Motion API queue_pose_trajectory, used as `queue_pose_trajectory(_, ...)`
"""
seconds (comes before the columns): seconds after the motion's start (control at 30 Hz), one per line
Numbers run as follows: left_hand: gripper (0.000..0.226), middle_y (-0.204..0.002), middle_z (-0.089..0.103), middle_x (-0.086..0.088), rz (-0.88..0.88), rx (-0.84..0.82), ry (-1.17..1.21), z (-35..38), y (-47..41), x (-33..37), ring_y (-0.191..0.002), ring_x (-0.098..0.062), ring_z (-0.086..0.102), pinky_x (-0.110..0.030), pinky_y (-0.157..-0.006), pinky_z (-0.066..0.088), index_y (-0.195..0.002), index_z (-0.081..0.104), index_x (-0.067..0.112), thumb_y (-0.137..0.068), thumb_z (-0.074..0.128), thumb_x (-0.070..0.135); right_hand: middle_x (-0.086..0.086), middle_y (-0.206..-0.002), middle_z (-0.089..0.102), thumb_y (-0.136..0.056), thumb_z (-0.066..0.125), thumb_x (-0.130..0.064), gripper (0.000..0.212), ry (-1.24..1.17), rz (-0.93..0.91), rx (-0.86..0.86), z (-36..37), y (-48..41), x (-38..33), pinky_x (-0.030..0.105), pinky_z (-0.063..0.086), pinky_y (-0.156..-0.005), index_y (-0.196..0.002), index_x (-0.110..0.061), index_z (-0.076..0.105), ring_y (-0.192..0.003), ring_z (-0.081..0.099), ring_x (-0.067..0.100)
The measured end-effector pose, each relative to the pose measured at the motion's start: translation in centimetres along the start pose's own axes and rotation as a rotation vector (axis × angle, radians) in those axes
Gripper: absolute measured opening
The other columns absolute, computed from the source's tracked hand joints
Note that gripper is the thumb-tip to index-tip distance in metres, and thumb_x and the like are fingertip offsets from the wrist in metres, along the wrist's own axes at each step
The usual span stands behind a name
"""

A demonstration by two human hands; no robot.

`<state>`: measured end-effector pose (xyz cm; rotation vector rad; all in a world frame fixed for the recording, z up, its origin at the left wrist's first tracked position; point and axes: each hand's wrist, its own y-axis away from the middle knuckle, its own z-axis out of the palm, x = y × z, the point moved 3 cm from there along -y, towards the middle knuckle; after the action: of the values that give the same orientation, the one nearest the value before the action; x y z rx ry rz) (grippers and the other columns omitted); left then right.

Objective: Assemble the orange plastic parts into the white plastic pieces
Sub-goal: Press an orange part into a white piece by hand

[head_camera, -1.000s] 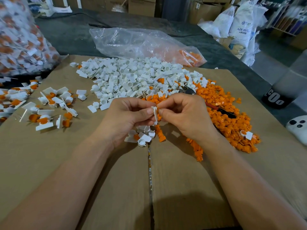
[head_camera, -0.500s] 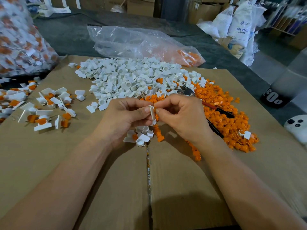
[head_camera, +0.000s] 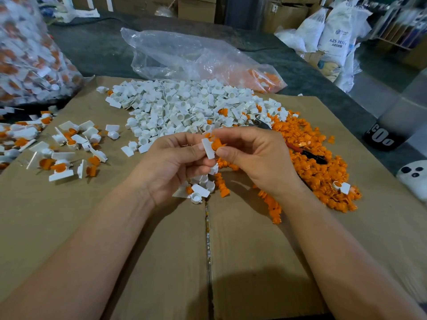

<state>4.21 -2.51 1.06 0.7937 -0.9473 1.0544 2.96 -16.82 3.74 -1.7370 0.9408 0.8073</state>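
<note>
Orange part (head_camera: 217, 144) and white piece (head_camera: 208, 149) meet in mid-air between the two hands, just above the cardboard (head_camera: 150, 250) that covers the counter (head_camera: 92, 51) and just in front of the heap of loose white pieces (head_camera: 184, 107). The left hand (head_camera: 173, 165) pinches the white piece by its flat tab between thumb and forefinger. The right hand (head_camera: 251, 155) pinches the orange part with thumb and fingertips and holds it against the far side of the tab, where the cup of the white piece seems to be, though the fingers hide it. The step in hand looks like seating the orange part in that cup. To do it well, the left hand should probably hold the tab firm so the cup faces the right hand squarely. The right hand should line the orange part up straight before it pushes, since a tilted part is likely to jam or pop out. A push along the cup's axis, until the part sits flush as in the finished ones (head_camera: 60, 168) lying to the left, should do. The heap of orange parts (head_camera: 318, 172) lies near the right hand for the next pick.
</note>
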Motion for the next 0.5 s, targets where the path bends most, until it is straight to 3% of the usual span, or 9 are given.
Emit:
queue_pose_trajectory(0.13,0.004,-0.056,0.066,-0.008,-0.002,-0.005,0.024,0.09,0.01,0.03,-0.048,-0.012,0.064,-0.015,-0.044,0.049,-0.076,0.058,0.001,-0.073,0.058,0.003,-0.017,-0.076,0.067,-0.073,0.068,0.002,0.031,-0.03,-0.008,-0.018,-0.01,-0.04,0.02,0.013,0.049,-0.071,-0.086,-0.027,0.064,-0.076,0.064,0.0)
queue_pose_trajectory(0.33,0.007,-0.057,0.067,-0.009,-0.001,0.019,0.075,-0.1,0.0,0.07,-0.049,-0.014,0.065,-0.015,-0.042,0.05,-0.076,0.052,0.003,-0.076,0.057,-0.001,-0.016,-0.076,0.069,-0.074,0.064,0.008,0.032,-0.142,0.016,-0.07,0.3,-0.01,0.12,0.015,0.05,-0.072,-0.088,-0.021,0.064,-0.079,0.066,0.002)
queue_pose_trajectory(0.5,0.009,-0.055,0.066,-0.008,-0.002,0.027,0.065,0.03,0.05,0.02,-0.045,-0.011,0.064,-0.013,-0.039,0.047,-0.077,0.053,0.004,-0.071,0.06,0.006,-0.012,-0.074,0.069,-0.067,0.068,0.0,0.023,-0.202,0.056,-0.06,0.31,0.07,0.14,0.017,0.052,-0.072,-0.083,-0.017,0.064,-0.076,0.066,0.003)
